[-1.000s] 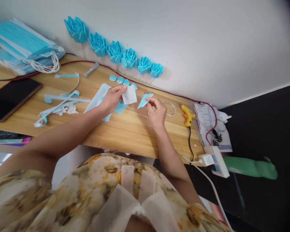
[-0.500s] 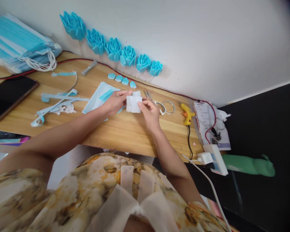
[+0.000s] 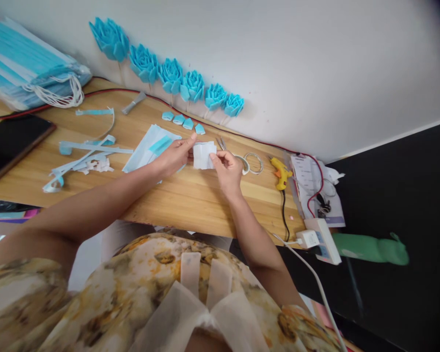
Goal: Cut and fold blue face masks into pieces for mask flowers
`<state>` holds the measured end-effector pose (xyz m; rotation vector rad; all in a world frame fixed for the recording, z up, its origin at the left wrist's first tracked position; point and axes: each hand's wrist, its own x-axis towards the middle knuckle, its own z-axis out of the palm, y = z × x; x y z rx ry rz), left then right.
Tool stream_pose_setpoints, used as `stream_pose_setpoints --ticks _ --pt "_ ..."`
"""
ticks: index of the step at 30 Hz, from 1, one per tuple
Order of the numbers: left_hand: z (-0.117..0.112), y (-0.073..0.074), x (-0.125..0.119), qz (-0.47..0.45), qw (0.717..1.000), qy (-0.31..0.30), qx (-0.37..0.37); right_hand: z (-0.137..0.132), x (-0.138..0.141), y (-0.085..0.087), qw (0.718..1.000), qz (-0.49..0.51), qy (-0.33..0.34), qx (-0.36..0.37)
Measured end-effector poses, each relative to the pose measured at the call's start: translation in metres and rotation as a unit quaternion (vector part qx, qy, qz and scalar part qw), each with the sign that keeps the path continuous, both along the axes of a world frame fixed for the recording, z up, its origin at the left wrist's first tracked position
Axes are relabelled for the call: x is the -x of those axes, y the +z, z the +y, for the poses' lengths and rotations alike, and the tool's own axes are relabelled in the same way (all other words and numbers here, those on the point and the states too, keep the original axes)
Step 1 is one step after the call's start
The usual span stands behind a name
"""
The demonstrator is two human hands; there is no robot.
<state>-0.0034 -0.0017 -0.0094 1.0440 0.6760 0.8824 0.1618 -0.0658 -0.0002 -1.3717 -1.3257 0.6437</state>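
Near the middle of the frame, above a wooden table (image 3: 190, 208), a person's two bare hands meet at a small layered piece of white fabric (image 3: 204, 156). The right hand (image 3: 228, 168) pinches its right side, thumb on the front. The left hand (image 3: 179, 155) is at its left edge, thumb raised by the upper left corner; whether its fingers grip the fabric cannot be told, since they are partly hidden. Just left of centre, beside the left hand, lie pale blue fabric sheets (image 3: 141, 150), and above them four small folded blue petals (image 3: 178, 119) form a row. Along the upper left and upper centre, six blue fabric flowers (image 3: 170, 76) on thin sticks stand against a white wall (image 3: 300, 68), largest at the left. Right of centre, partly behind the right hand, are white-handled scissors (image 3: 245, 165), next to a wire ring (image 3: 256, 163); farther right is a yellow hot glue gun (image 3: 280, 172). At the upper left sits a pack of blue face masks (image 3: 25, 56); below it are a dark smartphone (image 3: 16, 144) and loose cut strips (image 3: 95, 146). At the lower right, a white power strip (image 3: 324, 239) adjoins a green bottle-shaped object (image 3: 370, 248).
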Motion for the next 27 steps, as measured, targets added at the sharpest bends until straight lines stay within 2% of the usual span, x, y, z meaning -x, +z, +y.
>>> stream_pose_setpoints --ticks 6,10,15,21,24,27 --pt "0.002 -0.002 0.003 0.062 0.993 0.037 -0.096 -0.001 0.000 -0.001 0.999 -0.048 0.007 -0.023" --pt "0.005 -0.004 0.004 0.071 0.989 0.064 -0.116 0.003 -0.001 -0.008 0.999 0.019 0.037 -0.002" --pt "0.004 -0.003 0.004 0.079 0.988 0.061 -0.119 0.006 -0.003 -0.012 0.993 0.076 0.084 0.045" --pt "0.006 -0.007 0.004 0.070 0.990 0.044 -0.118 0.002 -0.008 -0.003 1.000 -0.009 0.028 0.007" --pt "0.008 -0.006 0.005 0.061 0.992 0.019 -0.112 0.001 -0.009 0.000 0.997 -0.073 0.019 -0.026" --pt "0.007 -0.002 0.007 0.065 0.990 0.021 -0.126 0.001 -0.009 0.001 0.992 -0.116 0.023 -0.047"
